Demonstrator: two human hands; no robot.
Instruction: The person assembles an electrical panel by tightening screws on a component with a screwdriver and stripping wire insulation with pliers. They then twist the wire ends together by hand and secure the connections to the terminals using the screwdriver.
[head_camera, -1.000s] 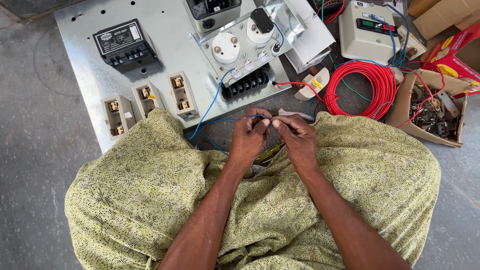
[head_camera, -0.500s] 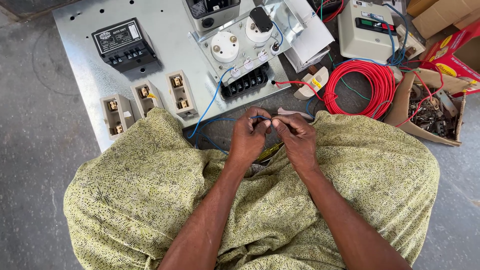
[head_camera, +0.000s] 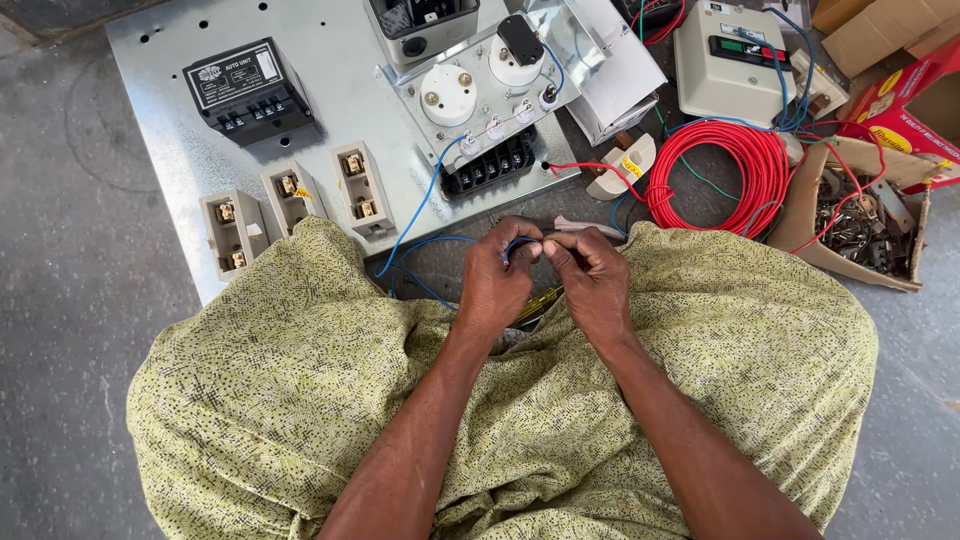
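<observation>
The thin blue insulated wire (head_camera: 425, 215) runs from the white terminals on the tilted metal instrument panel (head_camera: 480, 95) down across the grey sheet-metal board (head_camera: 330, 110), loops over the floor (slack, not taut), and ends pinched between both hands' fingertips.

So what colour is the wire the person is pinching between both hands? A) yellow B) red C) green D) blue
D: the left hand and right hand meet on a thin blue wire that loops back to the grey metal panel; the red wire coil lies untouched off to the right.
</observation>
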